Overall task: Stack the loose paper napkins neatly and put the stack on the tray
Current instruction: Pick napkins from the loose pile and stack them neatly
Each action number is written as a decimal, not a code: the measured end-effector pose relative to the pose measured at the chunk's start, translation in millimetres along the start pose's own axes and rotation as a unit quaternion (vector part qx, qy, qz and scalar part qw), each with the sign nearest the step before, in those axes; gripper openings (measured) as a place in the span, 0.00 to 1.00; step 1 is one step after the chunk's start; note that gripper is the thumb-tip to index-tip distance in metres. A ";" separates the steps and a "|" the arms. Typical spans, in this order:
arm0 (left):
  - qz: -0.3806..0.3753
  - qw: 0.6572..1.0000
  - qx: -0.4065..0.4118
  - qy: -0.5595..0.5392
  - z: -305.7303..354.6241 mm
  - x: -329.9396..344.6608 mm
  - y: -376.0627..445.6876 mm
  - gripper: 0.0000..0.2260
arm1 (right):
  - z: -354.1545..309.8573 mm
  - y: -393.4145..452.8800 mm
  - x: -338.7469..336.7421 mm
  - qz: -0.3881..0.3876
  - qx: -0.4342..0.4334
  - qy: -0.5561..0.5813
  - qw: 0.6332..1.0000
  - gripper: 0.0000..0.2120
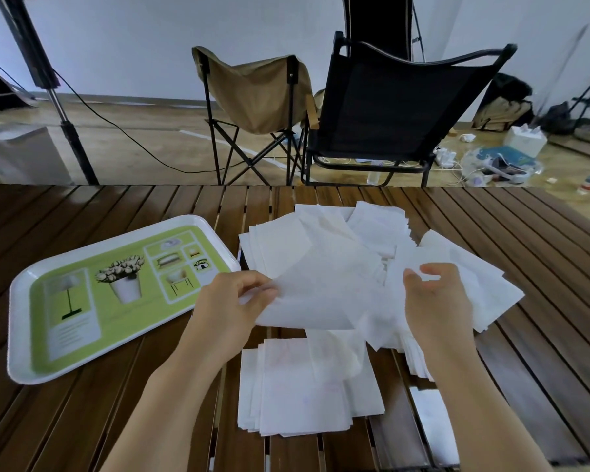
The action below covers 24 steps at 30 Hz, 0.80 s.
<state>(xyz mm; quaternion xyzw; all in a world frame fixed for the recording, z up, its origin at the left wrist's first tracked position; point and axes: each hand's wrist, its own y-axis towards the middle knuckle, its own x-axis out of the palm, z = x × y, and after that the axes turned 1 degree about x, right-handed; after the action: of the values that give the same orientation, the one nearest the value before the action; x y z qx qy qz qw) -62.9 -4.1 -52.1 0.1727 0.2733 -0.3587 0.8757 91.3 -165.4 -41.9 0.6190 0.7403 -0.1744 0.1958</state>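
Slatted wooden tabletop fills the lower half of the frame; floor, two folding chairs, a light stand and clutter run across the top, not part of the task.

Tray, white rim with green printed face, sits at left centre of the frame. Nothing on it, so the final placement is not done.

Loose napkins spread in a messy fan across centre and right centre, overlapping at odd angles, some reaching toward the far edge of the tabletop and just beside the tray's right corner. This heap looks like the bulk of the paper, so I judge most of the sorting is left.

Started stack lies at lower centre, near the body. Edges are roughly lined up but stepped on the left and bottom sides, so it will need squaring before it goes to the tray. A few more sheets sit at lower right, partly under the right forearm; cannot tell if they belong to the stack.

Lifted napkin hangs at centre, above the heap and above the top of the stack, slightly curled.

Left hand pinches the left edge of that napkin, fingers curled round the paper. Right hand has its fingers bent over the napkins at centre right and appears to pinch the paper between thumb and fingertips.

Judgement: early to middle stage, gathering under way, tidying and transfer to come.
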 end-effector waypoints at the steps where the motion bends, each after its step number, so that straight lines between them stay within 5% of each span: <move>1: -0.008 1.000 0.007 0.004 0.4 -3.1 -1.2 0.06 | -2.7 -2.5 -1.8 -0.030 -0.007 -0.015 0.999 0.15; 4: -0.032 0.999 0.032 -0.002 3.7 -13.2 -6.9 0.05 | -11.4 -13.1 -1.9 -0.196 0.009 -0.014 0.981 0.25; 7: -0.050 0.997 0.062 -0.004 8.7 -21.8 -16.8 0.06 | -16.3 -23.8 0.0 -0.357 0.026 0.000 0.934 0.23; 11: -0.027 0.996 0.084 -0.013 14.6 -27.3 -25.7 0.06 | -16.4 -26.5 -0.2 -0.465 -0.016 0.026 0.885 0.27; 14: 0.004 0.997 0.070 -0.040 18.9 -29.1 -27.0 0.05 | -18.6 -29.0 -2.6 -0.496 -0.033 0.035 0.867 0.18; 17: 0.037 0.993 0.027 -0.106 24.5 -27.6 -27.4 0.06 | -18.7 -30.5 -3.5 -0.460 -0.051 0.041 0.886 0.11; 19: 0.042 0.980 -0.049 -0.188 29.4 -26.7 -28.5 0.15 | -20.7 -30.7 -5.3 -0.436 -0.056 0.073 0.895 0.10; 24: -0.140 0.909 -0.167 -0.356 34.8 -25.2 -35.2 0.25 | -27.3 -31.8 -12.2 -0.443 0.005 0.204 0.873 0.15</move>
<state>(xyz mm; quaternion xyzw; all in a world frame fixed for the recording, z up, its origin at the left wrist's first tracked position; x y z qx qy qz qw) -90.9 -32.1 -13.2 -0.1553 0.0209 -0.4647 0.8715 59.9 -167.6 -11.8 0.2488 0.9596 -0.1171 -0.0605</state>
